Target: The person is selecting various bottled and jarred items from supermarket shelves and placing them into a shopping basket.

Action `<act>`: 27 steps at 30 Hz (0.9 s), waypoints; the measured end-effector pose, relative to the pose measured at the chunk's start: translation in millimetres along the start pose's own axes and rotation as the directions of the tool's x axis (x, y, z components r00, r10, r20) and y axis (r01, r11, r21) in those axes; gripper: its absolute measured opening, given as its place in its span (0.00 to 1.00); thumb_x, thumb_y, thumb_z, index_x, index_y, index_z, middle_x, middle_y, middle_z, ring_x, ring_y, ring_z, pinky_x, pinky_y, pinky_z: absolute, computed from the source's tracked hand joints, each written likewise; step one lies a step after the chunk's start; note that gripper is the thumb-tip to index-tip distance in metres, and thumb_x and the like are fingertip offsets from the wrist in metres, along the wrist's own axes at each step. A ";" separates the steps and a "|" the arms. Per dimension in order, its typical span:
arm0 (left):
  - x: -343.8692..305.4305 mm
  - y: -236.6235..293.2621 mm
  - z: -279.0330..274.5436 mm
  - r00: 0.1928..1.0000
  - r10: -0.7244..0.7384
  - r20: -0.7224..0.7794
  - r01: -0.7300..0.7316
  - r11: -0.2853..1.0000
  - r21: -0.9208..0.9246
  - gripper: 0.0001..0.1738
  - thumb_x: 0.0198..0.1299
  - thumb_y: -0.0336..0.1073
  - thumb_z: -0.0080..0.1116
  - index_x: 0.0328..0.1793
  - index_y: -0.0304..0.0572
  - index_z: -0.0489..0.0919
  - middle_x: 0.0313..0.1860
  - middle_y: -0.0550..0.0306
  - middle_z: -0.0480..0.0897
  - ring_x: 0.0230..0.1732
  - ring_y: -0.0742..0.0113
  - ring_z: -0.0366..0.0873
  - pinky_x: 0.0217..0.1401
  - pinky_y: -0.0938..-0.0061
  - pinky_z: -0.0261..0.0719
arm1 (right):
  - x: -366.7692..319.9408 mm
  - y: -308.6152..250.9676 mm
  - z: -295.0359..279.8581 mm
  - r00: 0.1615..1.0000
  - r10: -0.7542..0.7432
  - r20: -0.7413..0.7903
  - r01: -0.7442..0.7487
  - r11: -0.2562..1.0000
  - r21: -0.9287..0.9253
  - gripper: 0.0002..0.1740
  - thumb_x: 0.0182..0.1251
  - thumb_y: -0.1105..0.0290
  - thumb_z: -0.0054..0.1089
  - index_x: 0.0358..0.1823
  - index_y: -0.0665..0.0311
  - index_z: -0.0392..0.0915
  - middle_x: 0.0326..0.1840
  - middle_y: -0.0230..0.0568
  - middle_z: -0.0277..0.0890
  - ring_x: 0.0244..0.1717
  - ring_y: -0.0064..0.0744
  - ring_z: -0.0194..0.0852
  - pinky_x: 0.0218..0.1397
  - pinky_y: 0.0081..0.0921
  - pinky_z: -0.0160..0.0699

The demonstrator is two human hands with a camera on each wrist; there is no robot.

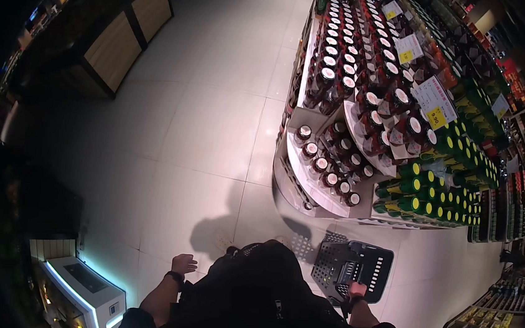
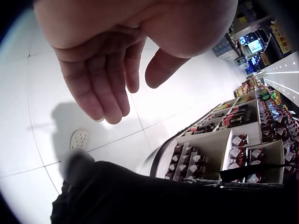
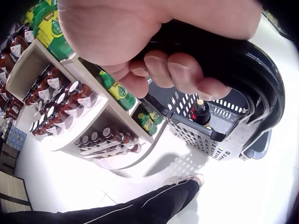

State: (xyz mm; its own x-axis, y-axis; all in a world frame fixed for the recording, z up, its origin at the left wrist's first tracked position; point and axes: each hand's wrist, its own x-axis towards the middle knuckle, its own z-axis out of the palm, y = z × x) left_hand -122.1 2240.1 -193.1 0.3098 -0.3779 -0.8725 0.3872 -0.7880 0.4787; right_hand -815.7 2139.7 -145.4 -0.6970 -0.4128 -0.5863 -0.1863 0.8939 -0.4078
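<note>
In the head view, the right hand [image 1: 357, 289] is at the handle of a dark shopping basket [image 1: 381, 293]. Up close in the right wrist view, the fingers of this hand [image 3: 173, 74] curl round the black handle [image 3: 224, 51], and a dark bottle [image 3: 201, 113] is inside the perforated basket [image 3: 196, 135]. On the other side of the body, the left hand [image 1: 185, 263] hangs free. Its fingers look loosely bent and hold nothing in the left wrist view, where the hand [image 2: 112, 60] is above the floor.
A rounded shelf end [image 1: 291, 160] with dark jars [image 1: 320, 164] stands ahead to the right, beside green bottles [image 1: 425, 194]. Wooden-sided bins [image 1: 113, 48] are at the upper left, a lit case [image 1: 93, 280] at the lower left. Pale floor tiles [image 1: 209, 134] run between them.
</note>
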 end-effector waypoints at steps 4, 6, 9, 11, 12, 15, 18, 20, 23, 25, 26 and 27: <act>18.2 40.3 -71.4 0.995 0.100 -0.015 -0.099 0.995 0.025 0.17 0.67 0.34 0.55 0.57 0.31 0.79 0.42 0.41 0.88 0.35 0.53 0.88 0.39 0.63 0.88 | -40.4 -12.9 46.4 1.000 -0.018 -0.003 0.018 0.999 0.047 0.07 0.53 0.75 0.58 0.25 0.74 0.75 0.17 0.46 0.73 0.12 0.43 0.72 0.15 0.40 0.67; 30.2 44.6 -101.3 0.993 0.110 -0.031 -0.110 0.994 0.015 0.17 0.66 0.34 0.56 0.57 0.31 0.78 0.41 0.41 0.87 0.34 0.53 0.88 0.38 0.63 0.89 | -78.9 -26.6 65.0 0.999 -0.043 -0.002 0.043 0.994 0.096 0.06 0.53 0.75 0.56 0.24 0.73 0.75 0.16 0.46 0.72 0.12 0.42 0.71 0.15 0.41 0.68; 52.2 43.0 -132.4 0.998 0.012 -0.064 -0.014 1.000 -0.025 0.17 0.65 0.35 0.58 0.56 0.31 0.78 0.41 0.41 0.87 0.34 0.53 0.88 0.37 0.63 0.89 | -102.8 -27.9 96.7 0.996 -0.084 -0.014 0.085 0.990 0.115 0.08 0.54 0.73 0.61 0.26 0.73 0.76 0.16 0.45 0.72 0.12 0.40 0.70 0.15 0.41 0.68; 62.6 48.4 -140.9 0.999 0.000 -0.039 0.000 1.000 0.005 0.17 0.64 0.35 0.59 0.55 0.32 0.78 0.42 0.40 0.87 0.34 0.52 0.88 0.36 0.63 0.89 | -111.6 -30.6 119.9 0.997 -0.064 0.048 0.058 0.992 0.113 0.11 0.52 0.71 0.66 0.27 0.74 0.76 0.18 0.44 0.73 0.13 0.39 0.71 0.15 0.41 0.68; 66.7 52.1 -141.9 1.000 -0.010 -0.020 0.011 1.000 0.021 0.17 0.64 0.35 0.58 0.55 0.32 0.78 0.42 0.39 0.87 0.34 0.51 0.88 0.36 0.63 0.89 | -121.0 -33.8 130.3 0.997 -0.054 0.052 0.047 0.990 0.131 0.11 0.53 0.71 0.66 0.26 0.71 0.75 0.17 0.43 0.72 0.13 0.38 0.70 0.15 0.40 0.66; 84.2 66.7 -138.2 0.999 -0.034 0.035 0.032 0.998 0.061 0.16 0.65 0.35 0.58 0.55 0.34 0.78 0.41 0.39 0.87 0.34 0.51 0.88 0.36 0.62 0.90 | -136.2 -27.6 166.5 0.993 -0.108 0.036 0.102 0.983 0.150 0.11 0.54 0.71 0.66 0.23 0.67 0.74 0.15 0.39 0.69 0.11 0.35 0.68 0.14 0.38 0.62; 110.6 94.6 -130.3 0.990 -0.055 0.133 0.042 0.994 0.099 0.15 0.66 0.35 0.57 0.55 0.35 0.78 0.41 0.40 0.87 0.35 0.51 0.88 0.37 0.62 0.90 | -132.6 -7.7 205.8 0.990 -0.134 -0.033 0.137 0.986 0.096 0.11 0.54 0.70 0.67 0.23 0.67 0.74 0.15 0.38 0.69 0.11 0.35 0.68 0.15 0.38 0.62; 126.3 122.9 -125.2 0.988 -0.029 0.153 0.010 0.992 0.123 0.15 0.67 0.35 0.57 0.55 0.35 0.79 0.41 0.42 0.87 0.35 0.52 0.88 0.37 0.63 0.90 | -162.2 -26.9 219.6 0.994 -0.105 -0.038 0.108 0.992 0.067 0.11 0.52 0.70 0.68 0.23 0.70 0.77 0.16 0.41 0.72 0.12 0.35 0.69 0.16 0.38 0.65; 152.8 180.0 -118.5 0.986 0.002 0.168 -0.030 0.986 0.165 0.15 0.67 0.35 0.57 0.56 0.35 0.79 0.41 0.43 0.87 0.35 0.54 0.88 0.36 0.64 0.89 | -181.0 -34.6 246.5 0.976 -0.198 -0.094 0.201 0.979 0.030 0.12 0.50 0.68 0.69 0.25 0.73 0.80 0.18 0.44 0.77 0.16 0.37 0.73 0.23 0.39 0.69; 172.4 212.7 -124.8 0.986 0.002 0.169 -0.035 0.981 0.192 0.14 0.67 0.35 0.57 0.55 0.35 0.79 0.41 0.43 0.87 0.35 0.54 0.88 0.36 0.65 0.89 | -207.1 -54.2 255.7 0.979 -0.176 -0.102 0.176 0.984 -0.006 0.15 0.49 0.67 0.69 0.27 0.75 0.82 0.21 0.45 0.79 0.22 0.38 0.77 0.30 0.39 0.73; 183.0 231.7 -128.7 0.985 -0.006 0.174 -0.032 0.975 0.218 0.14 0.67 0.35 0.57 0.55 0.35 0.79 0.41 0.44 0.87 0.34 0.55 0.88 0.35 0.65 0.89 | -231.6 -81.3 257.2 0.985 -0.145 -0.098 0.145 0.989 -0.010 0.15 0.48 0.66 0.69 0.28 0.75 0.82 0.21 0.45 0.80 0.23 0.37 0.77 0.32 0.38 0.74; 194.4 250.3 -130.0 0.986 -0.002 0.168 -0.040 0.969 0.246 0.14 0.67 0.34 0.57 0.54 0.35 0.79 0.40 0.44 0.87 0.32 0.56 0.88 0.34 0.65 0.89 | -228.7 -84.0 267.0 0.994 -0.097 -0.048 0.097 0.995 0.007 0.16 0.48 0.66 0.69 0.30 0.74 0.83 0.24 0.47 0.82 0.26 0.39 0.79 0.35 0.39 0.76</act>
State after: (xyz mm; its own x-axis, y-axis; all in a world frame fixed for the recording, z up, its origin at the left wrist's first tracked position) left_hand 147.9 2032.6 -230.2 0.1582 -0.4526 -0.8776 0.1495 -0.8675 0.4744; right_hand -455.7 2112.3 -163.9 -0.7081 -0.4886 -0.5097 -0.2484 0.8481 -0.4679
